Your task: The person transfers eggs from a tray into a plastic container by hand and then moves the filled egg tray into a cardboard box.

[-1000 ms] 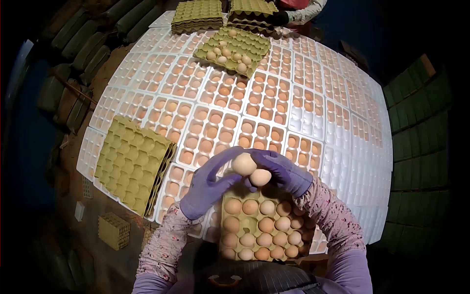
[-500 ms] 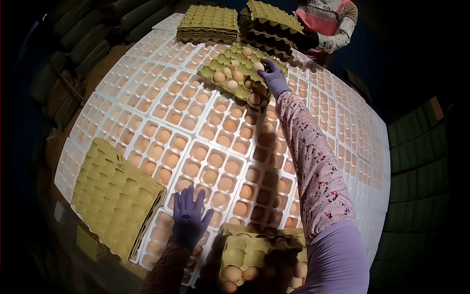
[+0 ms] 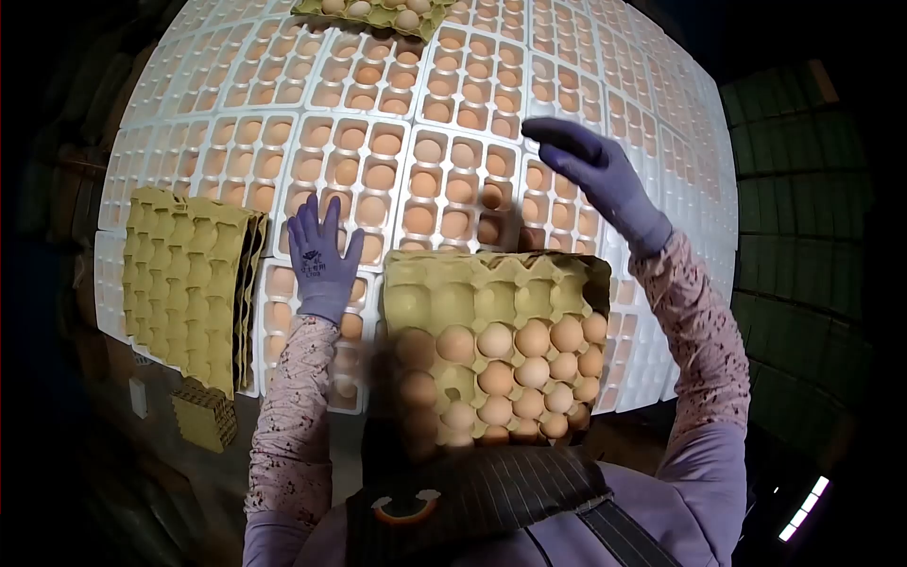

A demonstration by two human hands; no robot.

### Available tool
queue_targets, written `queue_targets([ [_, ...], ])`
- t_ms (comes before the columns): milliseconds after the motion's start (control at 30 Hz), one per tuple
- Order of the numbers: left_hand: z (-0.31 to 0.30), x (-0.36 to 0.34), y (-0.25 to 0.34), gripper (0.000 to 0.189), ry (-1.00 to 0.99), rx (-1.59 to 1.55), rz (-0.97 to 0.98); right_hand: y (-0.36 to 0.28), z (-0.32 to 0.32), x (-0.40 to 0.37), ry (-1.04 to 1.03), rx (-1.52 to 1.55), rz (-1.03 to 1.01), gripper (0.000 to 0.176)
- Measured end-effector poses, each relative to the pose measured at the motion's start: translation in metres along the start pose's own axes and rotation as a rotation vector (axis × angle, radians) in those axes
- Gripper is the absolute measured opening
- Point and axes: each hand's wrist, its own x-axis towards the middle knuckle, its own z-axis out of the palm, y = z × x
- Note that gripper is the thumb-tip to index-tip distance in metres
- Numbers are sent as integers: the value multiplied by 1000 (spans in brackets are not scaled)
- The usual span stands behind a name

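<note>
Eggs (image 3: 515, 369) were sitting in the near pulp tray (image 3: 491, 274), right up against our chest, filling its near and right side while the far row of cups was bare. Big change from half a second earlier: back then our right hand (image 3: 595, 170) was stretched way out to the far pulp tray (image 3: 378, 11) with an egg at the fingertips. Now it had come back, hanging in the air over the white plastic trays (image 3: 406, 161) just beyond the near tray, fingers loosely spread and nothing in them. So we reckoned that egg got left over there, one more moved across and the hand free again.

Our left hand (image 3: 321, 260) hadn't budged, palm down and fingers splayed flat on a white tray just left of the near one, gripping nothing. Further left was the stack of empty pulp trays (image 3: 184, 283). Our view had also dipped, so the far tray was only a sliver at the top edge
</note>
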Motion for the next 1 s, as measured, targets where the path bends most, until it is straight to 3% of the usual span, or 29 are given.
queue_targets([
  [100,-4,-3,-4,58,2,-192,-9,3,25,-98,61,-119,10,36],
  [167,-27,-10,3,42,-57,-846,-228,-4,51,-138,23,-395,-75,38],
  [233,-81,-21,29,37,-204,-1163,-318,-3,80,-149,-31,-569,-154,41],
  [267,-108,-30,46,32,-254,-1089,-239,-1,93,-150,-8,-650,-245,40],
  [300,-120,-37,50,36,-299,-945,-5,3,106,-150,29,-739,-303,38],
  [367,-151,-47,71,43,-285,-343,290,16,114,-149,58,-887,-438,37],
  [400,-144,-48,63,53,-233,-185,462,16,111,-147,55,-807,-431,37],
  [433,-148,-53,66,53,-231,-174,456,14,107,-151,115,-778,-390,32],
  [500,-151,-55,78,54,-183,-73,628,-12,103,-158,90,214,124,30],
  [600,-145,-56,85,54,-281,-180,610,-32,91,-145,58,853,213,33],
  [633,-144,-55,84,54,-315,-232,577,-15,84,-131,-39,739,168,34],
  [700,-157,-60,86,48,-268,-318,583,-29,104,-116,39,234,110,38],
  [733,-176,-65,94,42,-299,-788,133,-47,110,-112,-164,-133,290,42],
  [767,-188,-67,99,36,-314,-1230,-348,-29,123,-111,-101,-623,-48,43],
  [800,-187,-69,86,36,-347,-1626,-420,-20,131,-109,-181,-869,-104,46],
  [833,-192,-70,74,42,-485,-1261,-283,-14,137,-109,-263,-1114,-159,49],
  [933,-181,-92,98,43,-445,-324,131,-31,121,-111,-313,-942,-68,47],
  [967,-171,-96,103,47,-489,-80,233,-30,114,-115,-214,-727,-7,48],
  [1000,-165,-99,101,49,-466,-95,270,-27,105,-120,-202,-326,76,48],
])
